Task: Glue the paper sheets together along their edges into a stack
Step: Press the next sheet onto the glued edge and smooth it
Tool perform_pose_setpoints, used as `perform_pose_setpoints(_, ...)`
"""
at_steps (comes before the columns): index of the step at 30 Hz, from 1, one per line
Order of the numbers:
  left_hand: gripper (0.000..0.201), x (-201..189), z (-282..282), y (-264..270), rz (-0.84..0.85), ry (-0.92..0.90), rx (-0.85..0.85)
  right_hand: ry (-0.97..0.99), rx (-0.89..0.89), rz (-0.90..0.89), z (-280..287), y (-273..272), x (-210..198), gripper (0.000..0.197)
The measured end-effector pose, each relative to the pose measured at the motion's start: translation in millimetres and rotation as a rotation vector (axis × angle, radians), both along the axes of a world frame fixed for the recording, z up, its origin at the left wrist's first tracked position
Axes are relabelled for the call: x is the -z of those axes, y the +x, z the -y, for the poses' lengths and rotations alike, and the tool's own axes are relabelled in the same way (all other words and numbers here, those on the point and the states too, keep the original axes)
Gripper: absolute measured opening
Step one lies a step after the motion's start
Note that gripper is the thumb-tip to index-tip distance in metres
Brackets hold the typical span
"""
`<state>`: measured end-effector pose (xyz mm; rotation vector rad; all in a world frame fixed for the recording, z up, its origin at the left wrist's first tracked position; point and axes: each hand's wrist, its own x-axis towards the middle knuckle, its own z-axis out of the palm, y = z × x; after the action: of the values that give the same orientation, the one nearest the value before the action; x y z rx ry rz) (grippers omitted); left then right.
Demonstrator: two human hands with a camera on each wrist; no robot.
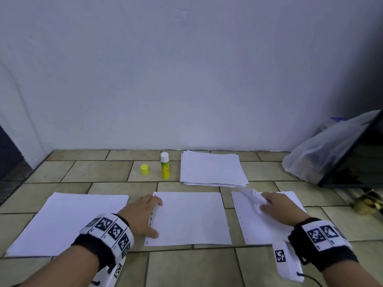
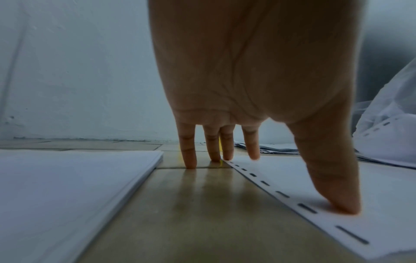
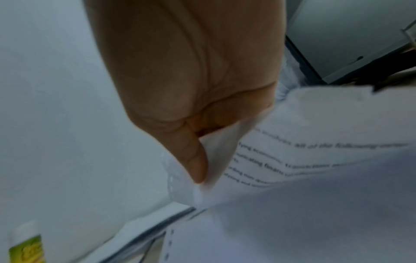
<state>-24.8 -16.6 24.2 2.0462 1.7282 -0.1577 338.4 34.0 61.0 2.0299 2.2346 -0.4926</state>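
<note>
Lifting a sheet (image 1: pixel 251 198) off the right pile (image 1: pixel 267 226), the right hand (image 1: pixel 277 208) pinches it between thumb and fingers, and the paper already bows and creases in that grip; pulled faster it could crumple, or drag the sheet beneath out of line. The left hand (image 1: pixel 143 214) lies flat with straight fingers, thumb pressing the punched left edge of the middle sheet (image 1: pixel 190 218) near the front of the tiled floor (image 1: pixel 192 266); should that pressure ease, the base sheet may skate on the smooth tile and the edges would no longer meet. The glue stick (image 1: pixel 165 165) stands uncapped toward the wall, its yellow cap (image 1: pixel 144 169) beside it; left open, I judge, it may dry.
</note>
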Motion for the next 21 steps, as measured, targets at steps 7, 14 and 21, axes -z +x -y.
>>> perform_pose_setpoints(7,0.071,0.2,1.0,0.5,-0.012,0.004,0.038,0.15,0.134,0.055,-4.3,-1.6,-22.7,0.027)
perform_pose_setpoints(14,0.076,5.1,8.0,-0.2,0.014,0.067,0.025,0.193,-0.036,-0.133,20.3,-74.8,-41.9,0.024)
perform_pose_setpoints(21,0.078,2.9,11.2,0.3,0.015,0.021,0.021,0.03,-0.303,-0.137,39.7,-172.6,-9.5,0.035)
